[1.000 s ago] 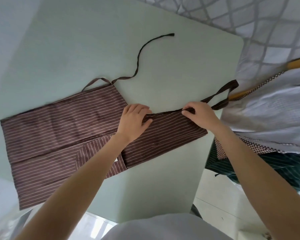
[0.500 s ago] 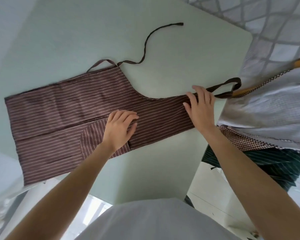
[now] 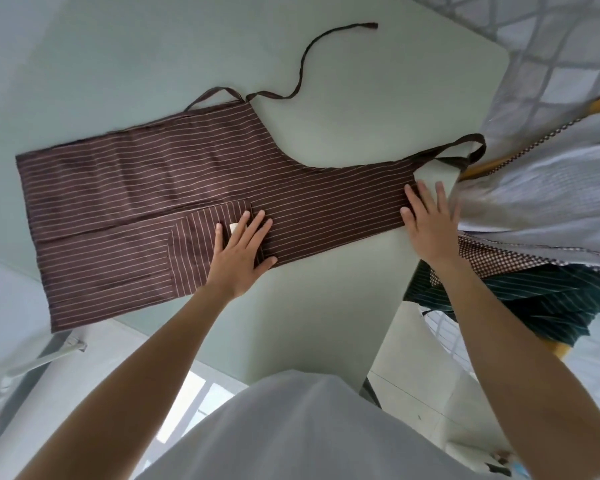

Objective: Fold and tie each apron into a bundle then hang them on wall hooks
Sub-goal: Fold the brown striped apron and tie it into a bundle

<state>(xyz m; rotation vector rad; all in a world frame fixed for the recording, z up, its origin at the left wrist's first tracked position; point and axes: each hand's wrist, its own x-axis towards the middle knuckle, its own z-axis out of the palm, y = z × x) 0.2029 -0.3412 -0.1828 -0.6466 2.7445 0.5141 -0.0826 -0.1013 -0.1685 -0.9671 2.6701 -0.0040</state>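
- While the brown striped apron (image 3: pixel 187 188) is laid lengthwise-folded on the pale green table (image 3: pixel 153 64), it is being pressed flat; step in hand is judged to be smoothing the first fold, tying and hanging not yet begun
- left hand (image 3: pixel 241 249) is laid flat on the pocket corner (image 3: pixel 201 244), fingers straight and spread, nothing grasped; a small pale tag (image 3: pixel 232 228) is seen just by the fingers
- right hand (image 3: pixel 428 220) is laid flat on the bib end near the table's right edge, fingers extended, nothing grasped
- neck loop (image 3: pixel 465 150) is left hanging off the bib end; one waist tie (image 3: pixel 309 64) is trailed loose across the table, well apart from both hands
- further aprons (image 3: pixel 534 299) (checked, dark green striped) are piled to the right, untouched
- next move is judged to call for folding or rolling the strip end to end; edges to be kept aligned; loose tie to be kept free for binding, else the bundle cannot be tied
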